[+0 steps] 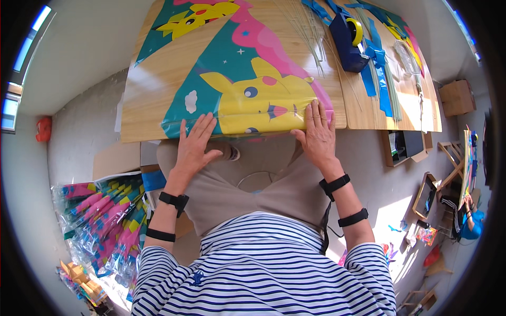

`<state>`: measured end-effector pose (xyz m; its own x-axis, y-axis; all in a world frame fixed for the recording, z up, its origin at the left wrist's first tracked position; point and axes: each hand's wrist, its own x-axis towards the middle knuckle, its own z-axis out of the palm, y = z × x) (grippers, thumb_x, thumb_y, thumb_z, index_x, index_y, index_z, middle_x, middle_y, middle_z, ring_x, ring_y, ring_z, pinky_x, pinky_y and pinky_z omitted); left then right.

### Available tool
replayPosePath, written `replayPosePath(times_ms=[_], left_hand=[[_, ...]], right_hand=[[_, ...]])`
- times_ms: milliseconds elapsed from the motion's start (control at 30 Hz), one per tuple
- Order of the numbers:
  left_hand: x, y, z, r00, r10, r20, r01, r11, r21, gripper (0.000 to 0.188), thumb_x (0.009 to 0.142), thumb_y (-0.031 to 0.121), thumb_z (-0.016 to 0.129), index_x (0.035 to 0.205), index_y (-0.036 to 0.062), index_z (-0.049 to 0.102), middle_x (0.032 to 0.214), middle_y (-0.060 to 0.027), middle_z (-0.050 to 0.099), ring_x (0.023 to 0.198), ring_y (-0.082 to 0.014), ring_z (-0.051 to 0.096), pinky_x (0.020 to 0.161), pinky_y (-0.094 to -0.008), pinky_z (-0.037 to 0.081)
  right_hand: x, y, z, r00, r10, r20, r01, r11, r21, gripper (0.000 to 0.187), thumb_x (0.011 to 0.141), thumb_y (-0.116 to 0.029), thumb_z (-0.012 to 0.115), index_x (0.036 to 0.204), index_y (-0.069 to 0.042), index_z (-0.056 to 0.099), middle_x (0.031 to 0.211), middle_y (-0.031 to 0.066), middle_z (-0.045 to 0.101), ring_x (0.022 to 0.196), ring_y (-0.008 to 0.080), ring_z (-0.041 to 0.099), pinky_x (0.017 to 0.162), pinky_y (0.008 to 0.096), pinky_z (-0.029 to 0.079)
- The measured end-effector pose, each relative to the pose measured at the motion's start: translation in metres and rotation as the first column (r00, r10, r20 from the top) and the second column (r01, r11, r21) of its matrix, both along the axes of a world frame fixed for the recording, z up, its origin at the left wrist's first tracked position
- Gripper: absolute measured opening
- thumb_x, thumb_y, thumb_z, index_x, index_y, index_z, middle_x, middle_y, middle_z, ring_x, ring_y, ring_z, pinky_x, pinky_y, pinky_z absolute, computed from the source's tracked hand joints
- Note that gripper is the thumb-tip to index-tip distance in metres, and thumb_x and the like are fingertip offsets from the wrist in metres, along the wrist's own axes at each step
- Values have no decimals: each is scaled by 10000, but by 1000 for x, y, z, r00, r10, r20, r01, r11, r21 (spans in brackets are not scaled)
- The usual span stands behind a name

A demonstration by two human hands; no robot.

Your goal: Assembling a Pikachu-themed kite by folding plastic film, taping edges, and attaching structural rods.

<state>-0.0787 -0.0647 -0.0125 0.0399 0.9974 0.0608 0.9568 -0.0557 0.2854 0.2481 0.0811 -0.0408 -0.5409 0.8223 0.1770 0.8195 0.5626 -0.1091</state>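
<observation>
The striped shirt (263,268) is nearest in the head view, and beyond it a teal, pink and yellow printed sheet (240,102) with a cartoon face lies along the near edge of the wooden counter (145,108). The left grip (196,143) is open, fingers extended over the sheet's near left part, and the right grip (317,134) is likewise open and flattened at its near right part, neither closed around anything. A second printed sheet (203,15) lies far left, thin rods (314,39) and a dark blue tape dispenser (348,50) far right.
</observation>
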Motion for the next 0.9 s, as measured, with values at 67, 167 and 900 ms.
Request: replayPosePath(times_ms=[67, 167, 900], left_hand=[[0, 1, -1, 1000, 5, 4, -5, 1000, 1, 958, 663, 288, 848, 1490, 126, 393, 1571, -49, 351, 1443, -253, 330, 1188, -557, 143], [0, 1, -2, 1000, 0, -14, 1, 1000, 18, 935, 664, 294, 839, 1476, 118, 409, 1564, -56, 359, 1437, -238, 340, 1176, -581, 161], [0, -1, -4, 1000, 4, 3, -4, 1000, 30, 934, 671, 292, 842, 1479, 122, 406, 1558, -57, 366, 1440, -242, 335, 1178, -578, 160]], right_hand=[[7, 3, 0, 994, -96, 50, 94, 995, 24, 820, 915, -558, 530, 1474, 21, 371, 1580, 176, 292, 1500, 314, 180, 1194, 561, 94], [10, 5, 1, 974, -189, 127, 182, 981, 61, 831, 915, -573, 516, 1481, 14, 359, 1586, 166, 283, 1499, 316, 181, 1194, 560, 94], [-38, -16, 12, 996, 47, -79, -44, 998, 41, 828, 867, -524, 615, 1458, 10, 392, 1566, 153, 328, 1486, 314, 225, 1186, 569, 112]])
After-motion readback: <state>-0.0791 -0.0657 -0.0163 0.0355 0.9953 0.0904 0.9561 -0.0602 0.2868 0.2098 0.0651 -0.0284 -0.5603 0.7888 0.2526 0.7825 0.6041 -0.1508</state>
